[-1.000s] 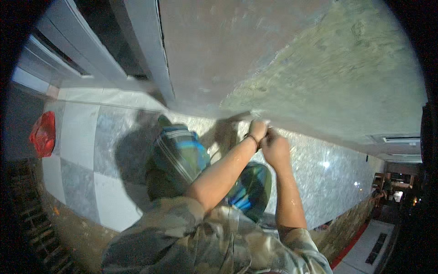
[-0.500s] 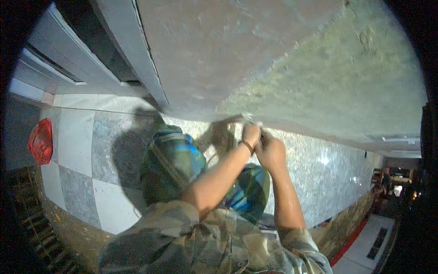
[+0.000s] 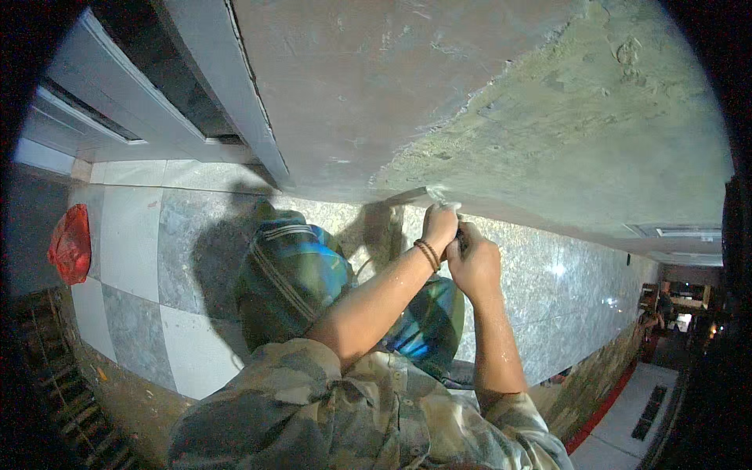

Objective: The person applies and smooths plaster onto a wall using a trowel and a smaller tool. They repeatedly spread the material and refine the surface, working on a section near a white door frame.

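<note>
My hands are close together, low in front of the wall (image 3: 548, 157). My left hand (image 3: 440, 227), with a beaded bracelet (image 3: 428, 254) on its wrist, is closed. Whitish paste-like material (image 3: 445, 200) shows at its fingertips beside the wall; whether the hand grips something there is hidden. Just right of it and nearer me, my right hand (image 3: 478, 268) wraps round a dark handle (image 3: 463, 240). What that handle belongs to is mostly covered by the hands. The wall has a pinkish-brown smooth part (image 3: 368, 86) and a rougher greenish-grey part, divided by a ragged slanting edge.
My knees, under a blue-green patterned cloth (image 3: 298, 274), are bent below my arms. A red plastic bag (image 3: 70, 244) lies on the checkered tile floor (image 3: 129, 227) at left. A grey panelled door (image 3: 117, 86) stands at upper left. Dark slatted structure (image 3: 63, 384) lies lower left.
Both hands have shifted slightly to the right. My left hand has turned a little, so the white material shows more clearly, and the dark handle in my right hand is more visible.
</note>
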The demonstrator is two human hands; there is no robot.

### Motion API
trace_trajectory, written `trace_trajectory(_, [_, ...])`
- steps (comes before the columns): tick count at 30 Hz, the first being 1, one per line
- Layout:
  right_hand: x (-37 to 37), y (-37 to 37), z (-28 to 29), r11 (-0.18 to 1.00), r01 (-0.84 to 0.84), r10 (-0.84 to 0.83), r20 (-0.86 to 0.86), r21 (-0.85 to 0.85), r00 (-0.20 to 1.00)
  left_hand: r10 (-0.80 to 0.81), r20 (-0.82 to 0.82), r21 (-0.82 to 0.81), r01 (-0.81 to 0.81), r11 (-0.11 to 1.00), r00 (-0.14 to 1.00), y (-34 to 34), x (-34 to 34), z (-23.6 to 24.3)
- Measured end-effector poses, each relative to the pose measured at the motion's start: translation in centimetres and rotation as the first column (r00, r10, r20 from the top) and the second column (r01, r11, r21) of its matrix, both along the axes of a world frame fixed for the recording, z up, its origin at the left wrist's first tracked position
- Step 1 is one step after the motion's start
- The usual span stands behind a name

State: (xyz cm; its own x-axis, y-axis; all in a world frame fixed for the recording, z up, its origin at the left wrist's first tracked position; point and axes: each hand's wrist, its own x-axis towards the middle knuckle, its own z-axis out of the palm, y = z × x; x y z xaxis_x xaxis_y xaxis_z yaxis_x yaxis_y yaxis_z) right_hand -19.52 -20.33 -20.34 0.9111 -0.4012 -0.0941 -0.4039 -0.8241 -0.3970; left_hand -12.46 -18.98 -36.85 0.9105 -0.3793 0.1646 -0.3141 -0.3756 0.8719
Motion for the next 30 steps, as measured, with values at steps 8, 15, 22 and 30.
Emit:
trace_trajectory(8, [0.7,0.7,-0.9,0.998,-0.067,0.069,0.149,-0.019,0.986,-0.002,-0.602,-0.194,-0.143,0.97,0.799,0.3,1.6,-1.5])
trace_trajectory(15, [1.0,1.6,-0.9,0.996,-0.017,0.015,-0.031,-0.083,0.999,-0.187,-0.719,-0.357,-0.124,0.926,0.67,1.9,2.0,-0.4])
trace_trajectory(22, [0.1,1.0,0.0,0.99,-0.123,0.125,0.026,-0.073,0.992,-0.253,-0.817,-0.461,-0.323,0.826,0.519,2.5,1.3,3.6])
trace_trajectory(30, [1.7,1.8,-0.1,0.982,-0.165,0.164,-0.018,-0.096,0.986,-0.216,-0.864,-0.424,-0.426,0.799,0.454,0.9,2.4,-0.3])
